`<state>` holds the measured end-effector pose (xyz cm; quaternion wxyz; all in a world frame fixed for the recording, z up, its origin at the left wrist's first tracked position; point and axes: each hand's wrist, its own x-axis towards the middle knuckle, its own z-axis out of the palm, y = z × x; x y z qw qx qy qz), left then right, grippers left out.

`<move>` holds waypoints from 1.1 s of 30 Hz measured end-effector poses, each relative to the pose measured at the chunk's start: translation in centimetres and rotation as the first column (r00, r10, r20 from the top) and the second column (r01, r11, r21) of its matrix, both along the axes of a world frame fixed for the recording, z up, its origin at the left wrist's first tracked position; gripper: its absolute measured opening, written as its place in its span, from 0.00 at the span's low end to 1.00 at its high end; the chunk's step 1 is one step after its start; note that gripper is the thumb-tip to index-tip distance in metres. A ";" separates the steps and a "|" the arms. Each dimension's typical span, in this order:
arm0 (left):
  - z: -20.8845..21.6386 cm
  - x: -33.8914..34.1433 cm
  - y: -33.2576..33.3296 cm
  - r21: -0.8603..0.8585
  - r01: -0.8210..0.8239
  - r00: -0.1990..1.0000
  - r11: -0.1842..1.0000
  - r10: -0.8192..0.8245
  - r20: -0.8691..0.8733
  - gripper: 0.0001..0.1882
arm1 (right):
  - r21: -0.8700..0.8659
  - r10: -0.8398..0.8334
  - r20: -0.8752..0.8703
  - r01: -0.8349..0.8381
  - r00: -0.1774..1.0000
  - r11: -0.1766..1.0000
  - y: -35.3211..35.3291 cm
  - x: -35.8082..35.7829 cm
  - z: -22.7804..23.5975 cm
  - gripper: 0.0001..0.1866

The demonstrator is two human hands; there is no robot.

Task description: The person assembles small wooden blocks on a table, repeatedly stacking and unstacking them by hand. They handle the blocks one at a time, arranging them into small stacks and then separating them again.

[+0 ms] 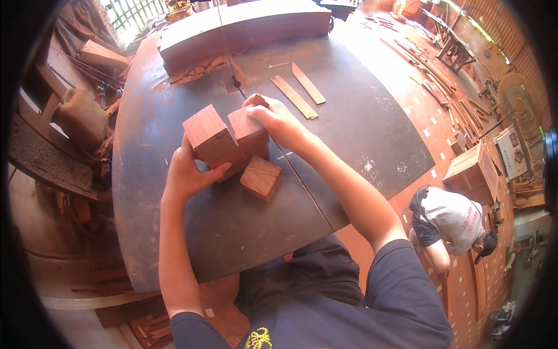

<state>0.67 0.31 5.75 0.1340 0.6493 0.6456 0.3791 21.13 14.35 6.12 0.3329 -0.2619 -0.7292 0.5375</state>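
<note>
My left hand (189, 174) is wrapped round the left side of a reddish-brown wooden block (208, 127), its thumb along the near face. Close beside it on the right stands a second wooden block (247, 125), with a narrow gap between their tops. My right hand (276, 119) grips this second block from its right and far side; some of its fingers are hidden behind the wood. Just nearer to me, a smaller wooden block (261, 177) rests on the dark metal saw table (325, 157). A thin upright saw blade (225, 43) stands beyond the blocks.
A long wooden beam (250, 35) lies across the table's far end, with wood scraps beside it. Two thin wood strips (293, 98) lie right of the blade. A slot runs to the near edge. At right, another person (453, 221) bends over near a wooden box (471, 168).
</note>
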 end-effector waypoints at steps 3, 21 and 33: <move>0.0 0.0 0.0 0.012 0.011 1.000 1.000 -0.011 -0.025 0.44 | 0.004 0.014 -0.013 -0.014 1.000 1.000 0.0 0.1 -0.1 0.16; 0.8 0.4 -0.3 -0.062 0.002 0.999 0.998 -0.004 -0.039 0.44 | 0.029 0.017 -0.013 -0.016 1.000 0.999 0.1 0.0 -0.3 0.16; 0.3 0.1 0.0 -0.013 0.018 0.999 1.000 -0.019 -0.047 0.44 | -0.010 0.007 0.001 -0.007 1.000 1.000 0.1 -0.1 -0.2 0.16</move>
